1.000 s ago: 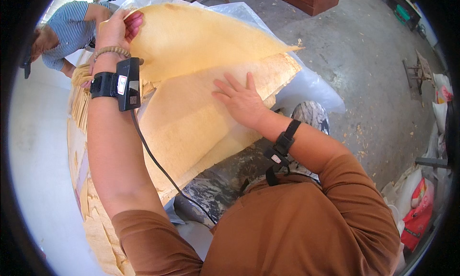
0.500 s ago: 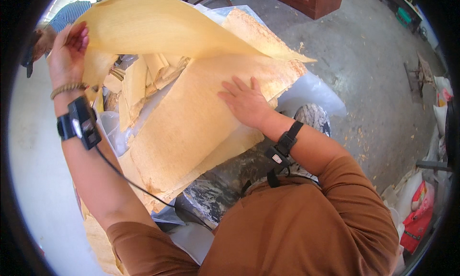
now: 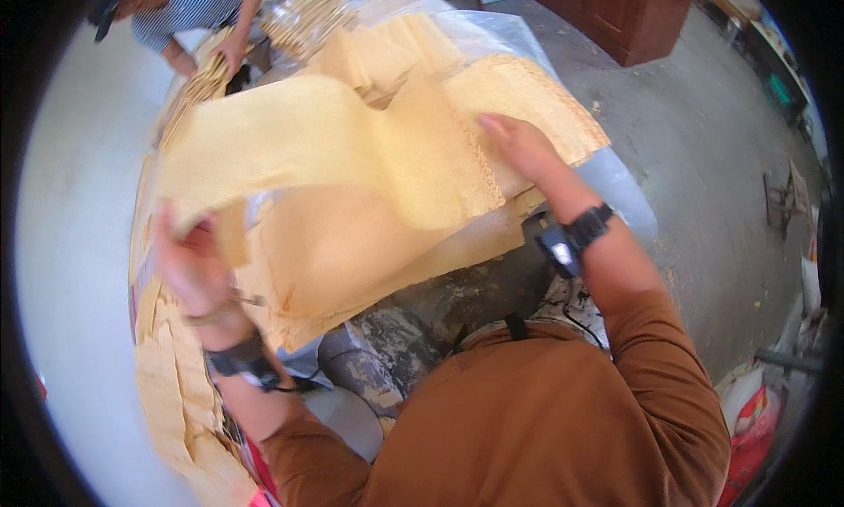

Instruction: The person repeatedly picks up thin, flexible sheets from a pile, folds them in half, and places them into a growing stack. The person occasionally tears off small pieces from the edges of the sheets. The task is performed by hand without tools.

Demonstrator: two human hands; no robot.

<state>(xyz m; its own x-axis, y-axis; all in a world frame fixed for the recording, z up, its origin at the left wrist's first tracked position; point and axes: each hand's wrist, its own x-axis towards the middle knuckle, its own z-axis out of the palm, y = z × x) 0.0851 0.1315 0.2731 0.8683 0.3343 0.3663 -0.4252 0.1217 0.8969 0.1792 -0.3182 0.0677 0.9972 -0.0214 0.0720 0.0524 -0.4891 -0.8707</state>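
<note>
A thin yellow sheet [image 3: 264,133] is raised and curved over the pile of beige sheets [image 3: 334,243] in front of me. My left hand [image 3: 189,248], blurred by motion, grips its left edge low on the left, fingers curled. My right hand [image 3: 519,151] is at the sheet's wavy right edge with fingers closed on it, their tips partly hidden. More folded sheets [image 3: 396,45] lie behind, on crumpled clear plastic [image 3: 514,32].
A co-worker [image 3: 189,14] at top left handles a fanned stack of sheets [image 3: 204,80]. A wooden cabinet [image 3: 615,14] stands behind, on a concrete floor [image 3: 703,155]. A metal stand [image 3: 782,199] and red-white sacks [image 3: 747,428] line the right.
My left hand has moved down toward me, turning the lifted sheet. My right hand has left its flat, spread position, moved right and up, and closed at the sheet's edge.
</note>
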